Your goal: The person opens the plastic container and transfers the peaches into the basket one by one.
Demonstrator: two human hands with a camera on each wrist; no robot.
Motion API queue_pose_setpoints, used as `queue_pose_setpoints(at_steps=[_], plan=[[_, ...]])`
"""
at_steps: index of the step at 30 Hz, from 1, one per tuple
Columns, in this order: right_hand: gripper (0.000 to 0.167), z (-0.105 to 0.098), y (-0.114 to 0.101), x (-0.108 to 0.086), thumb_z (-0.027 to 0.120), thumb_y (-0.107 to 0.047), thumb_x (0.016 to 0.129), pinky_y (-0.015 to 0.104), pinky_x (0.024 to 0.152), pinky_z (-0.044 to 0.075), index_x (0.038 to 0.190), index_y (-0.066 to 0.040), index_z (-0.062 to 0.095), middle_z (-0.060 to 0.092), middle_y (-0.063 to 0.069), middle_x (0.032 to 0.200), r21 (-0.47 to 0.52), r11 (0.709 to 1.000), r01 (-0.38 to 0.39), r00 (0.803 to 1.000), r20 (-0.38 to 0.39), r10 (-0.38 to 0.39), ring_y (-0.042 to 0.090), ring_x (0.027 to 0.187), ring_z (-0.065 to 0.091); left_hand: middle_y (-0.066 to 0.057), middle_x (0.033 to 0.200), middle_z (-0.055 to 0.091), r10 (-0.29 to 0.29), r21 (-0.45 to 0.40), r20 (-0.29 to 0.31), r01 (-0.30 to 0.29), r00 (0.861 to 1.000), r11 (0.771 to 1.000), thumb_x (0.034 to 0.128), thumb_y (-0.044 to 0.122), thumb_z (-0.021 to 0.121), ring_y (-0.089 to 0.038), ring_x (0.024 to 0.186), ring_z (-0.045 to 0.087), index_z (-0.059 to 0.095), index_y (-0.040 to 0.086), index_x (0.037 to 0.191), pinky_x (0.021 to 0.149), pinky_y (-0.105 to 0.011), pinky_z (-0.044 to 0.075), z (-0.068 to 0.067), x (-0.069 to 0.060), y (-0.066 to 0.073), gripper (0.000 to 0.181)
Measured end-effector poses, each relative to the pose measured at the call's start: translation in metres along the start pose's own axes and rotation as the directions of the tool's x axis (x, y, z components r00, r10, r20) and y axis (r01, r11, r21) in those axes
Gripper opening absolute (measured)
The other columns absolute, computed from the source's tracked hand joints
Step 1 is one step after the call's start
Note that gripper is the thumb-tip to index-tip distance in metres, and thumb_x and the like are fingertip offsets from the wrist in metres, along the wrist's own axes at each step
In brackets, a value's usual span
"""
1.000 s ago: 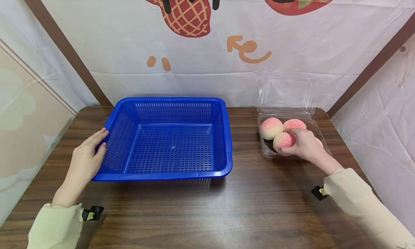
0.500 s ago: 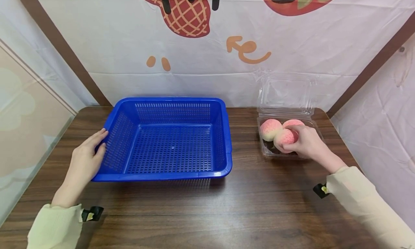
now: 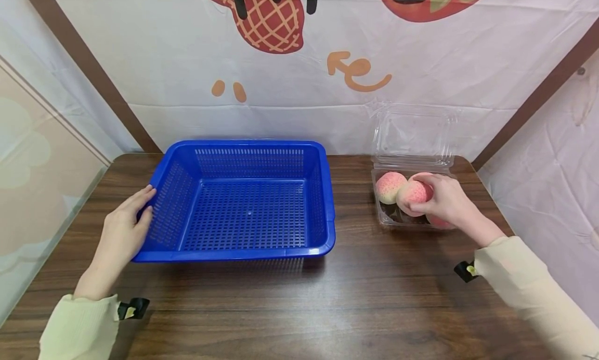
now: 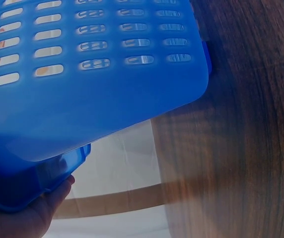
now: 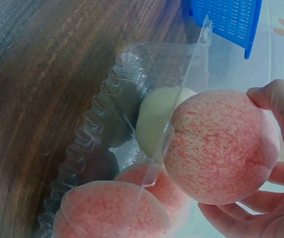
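Note:
My right hand (image 3: 446, 198) grips a pink-and-cream peach (image 3: 414, 197) above the clear plastic clamshell box (image 3: 385, 220). In the right wrist view, the thumb and fingers stand around the raised peach (image 5: 224, 146). Three more peaches are in the box: a left one (image 3: 391, 187), one mostly hidden behind the held peach, and a front one (image 3: 440, 222) partly covered by the hand. My left hand (image 3: 124, 230) rests on the left rim of a blue slotted plastic basket (image 3: 234, 255), fingers fairly straight. A finger lies along the rim in the left wrist view.
The box's clear lid (image 3: 414, 133) stands raised against the printed cloth backdrop (image 3: 299, 89). Both containers stand on a brown wooden table (image 3: 355, 297), the basket left of the box. No fruit lies inside the basket.
The right hand has raised the peach from the front of the box and drawn it slightly back and right. The front-right peach now shows below the hand. Left hand and basket stay still.

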State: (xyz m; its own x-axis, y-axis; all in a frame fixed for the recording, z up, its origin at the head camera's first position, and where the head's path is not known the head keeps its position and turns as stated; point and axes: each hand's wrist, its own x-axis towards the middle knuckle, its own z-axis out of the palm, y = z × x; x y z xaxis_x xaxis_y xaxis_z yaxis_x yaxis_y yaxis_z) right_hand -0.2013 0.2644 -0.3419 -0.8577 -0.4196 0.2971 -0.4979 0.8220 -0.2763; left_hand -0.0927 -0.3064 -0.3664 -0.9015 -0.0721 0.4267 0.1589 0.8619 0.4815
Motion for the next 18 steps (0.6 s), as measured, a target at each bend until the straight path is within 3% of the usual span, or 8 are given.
queue_pose_setpoints(at_steps=[10,18], plan=[[0.054,-0.008,-0.005,0.003,0.078,-0.020,0.063,0.049,0.071,0.045,0.107,0.007,0.060,0.063,0.025,0.098,-0.010,1.000,-0.016,0.999,0.030,0.016,0.038,0.089,0.059,-0.027,0.128,0.047,-0.001,0.001,0.007,0.001,1.000,1.000,0.0889,-0.002,0.046,-0.048,0.116,0.042,0.051,-0.011,0.122,0.096,-0.057,0.030,0.000,0.000,-0.001,0.034],[0.056,-0.014,-0.010,0.008,0.079,-0.020,0.064,0.050,0.073,0.045,0.108,0.007,0.060,0.063,0.025,0.101,0.004,1.000,-0.008,1.000,0.028,0.008,0.038,0.091,0.059,-0.027,0.128,0.047,-0.001,0.003,0.003,0.001,1.000,1.000,0.0887,-0.002,0.046,-0.047,0.116,0.042,0.051,-0.011,0.121,0.097,-0.056,0.030,0.000,0.000,0.000,0.034]])
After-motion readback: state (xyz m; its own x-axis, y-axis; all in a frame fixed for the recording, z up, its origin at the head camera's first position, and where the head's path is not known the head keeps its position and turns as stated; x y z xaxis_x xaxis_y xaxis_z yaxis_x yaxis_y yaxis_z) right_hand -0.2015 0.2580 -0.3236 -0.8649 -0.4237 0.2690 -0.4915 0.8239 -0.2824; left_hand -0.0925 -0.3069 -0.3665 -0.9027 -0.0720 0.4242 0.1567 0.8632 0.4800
